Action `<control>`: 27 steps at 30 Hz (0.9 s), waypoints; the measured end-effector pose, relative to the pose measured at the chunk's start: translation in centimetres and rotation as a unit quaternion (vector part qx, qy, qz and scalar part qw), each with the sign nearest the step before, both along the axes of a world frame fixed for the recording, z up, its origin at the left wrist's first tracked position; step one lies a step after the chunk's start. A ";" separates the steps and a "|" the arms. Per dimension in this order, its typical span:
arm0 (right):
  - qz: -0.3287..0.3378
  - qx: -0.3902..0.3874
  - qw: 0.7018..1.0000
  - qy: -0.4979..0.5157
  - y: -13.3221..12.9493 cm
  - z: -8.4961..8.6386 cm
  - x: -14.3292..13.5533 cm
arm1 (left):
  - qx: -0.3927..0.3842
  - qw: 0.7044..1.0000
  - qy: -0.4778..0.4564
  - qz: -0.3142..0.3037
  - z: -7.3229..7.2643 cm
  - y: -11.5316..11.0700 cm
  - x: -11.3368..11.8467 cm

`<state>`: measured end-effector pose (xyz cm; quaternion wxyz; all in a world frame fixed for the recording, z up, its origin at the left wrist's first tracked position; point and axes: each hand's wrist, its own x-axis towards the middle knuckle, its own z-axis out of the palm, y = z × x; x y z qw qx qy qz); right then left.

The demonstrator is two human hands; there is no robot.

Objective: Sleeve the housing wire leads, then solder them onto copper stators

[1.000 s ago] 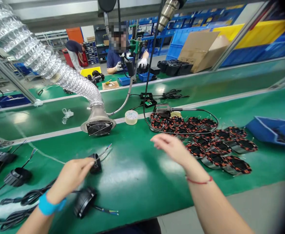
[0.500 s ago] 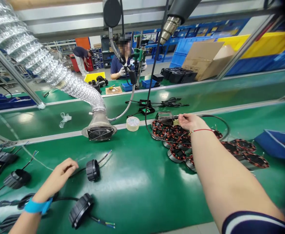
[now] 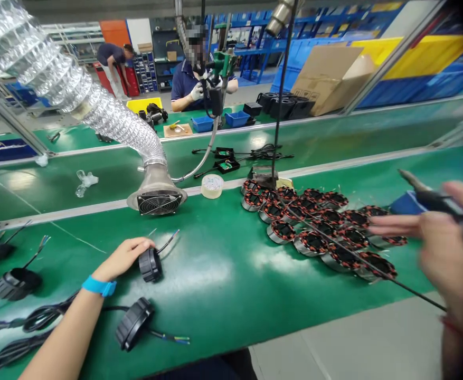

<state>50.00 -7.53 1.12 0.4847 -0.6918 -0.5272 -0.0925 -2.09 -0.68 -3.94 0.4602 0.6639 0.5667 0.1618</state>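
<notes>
black ribbed cap (image 3: 150, 265) stands on its side on the green worktop (image 3: 231, 285), left of the middle, with a wire lead (image 3: 168, 240) poking out toward its upper right. the left hand (image 3: 126, 258) rests against its upper left edge, the fingers (image 3: 144, 244) close together over the top; the thumb is hidden, so i cannot tell whether they pinch it. the right hand (image 3: 447, 258), blurred at the far right, holds a dark pen-like tool (image 3: 435, 200) with its tip pointing up and left; two fingers stretch out straight below the tool. a black cord (image 3: 287, 63) hangs from above, passes over rows of wound metal rings (image 3: 336, 262) and runs to just beside the right wrist. a second cap (image 3: 130, 324) lies nearer the person, apart from the first, and a third cap (image 3: 11, 285) sits farther left, with coiled black cables (image 3: 47, 316) between them. beyond the first cap are a square fan (image 3: 158, 204) and a roll of tape (image 3: 212, 186).
</notes>
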 end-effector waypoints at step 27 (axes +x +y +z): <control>0.505 -0.239 0.825 -0.088 2.9 -8.6 -25.4 | -0.128 0.953 -0.244 0.128 -2.3 -2.1 2.0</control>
